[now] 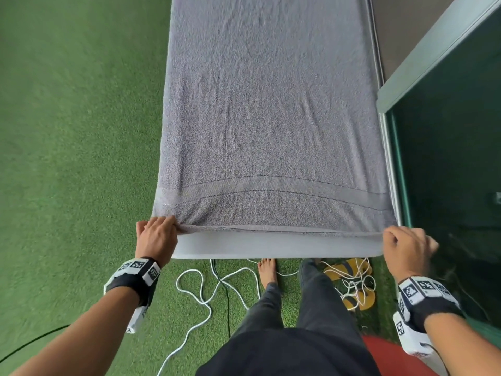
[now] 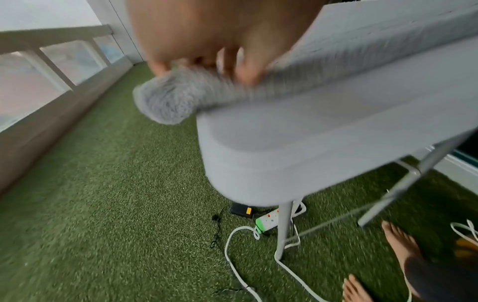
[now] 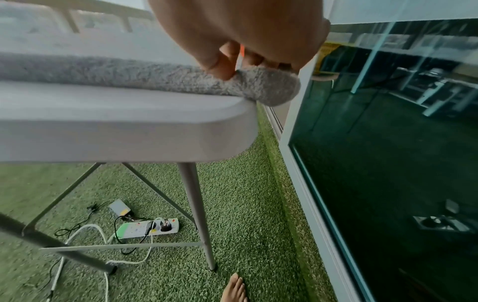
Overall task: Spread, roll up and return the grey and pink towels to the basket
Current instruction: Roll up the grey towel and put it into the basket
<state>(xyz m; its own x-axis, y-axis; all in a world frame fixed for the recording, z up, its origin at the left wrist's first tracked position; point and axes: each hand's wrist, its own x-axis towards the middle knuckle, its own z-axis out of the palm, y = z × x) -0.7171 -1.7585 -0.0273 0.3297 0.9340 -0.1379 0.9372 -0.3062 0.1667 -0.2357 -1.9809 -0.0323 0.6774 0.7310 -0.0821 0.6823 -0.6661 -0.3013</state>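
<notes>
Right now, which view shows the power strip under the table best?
Right wrist: the power strip lies in full view on the grass beside the table leg, plugs and cables visible. Left wrist shows it smaller, blurred and partly behind a leg. The head view does not show it; the grey towel and table hide that spot.

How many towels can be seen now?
1: the grey towel lies spread on the table, its near corners held by both hands. No pink towel shows; it may be out of view.

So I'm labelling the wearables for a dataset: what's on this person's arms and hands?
Both forearms are bare, no sleeves. Each wrist carries a black band ringed with white blocks printed with black square markers; the right band matches. The left hand and right hand are ungloved.
</notes>
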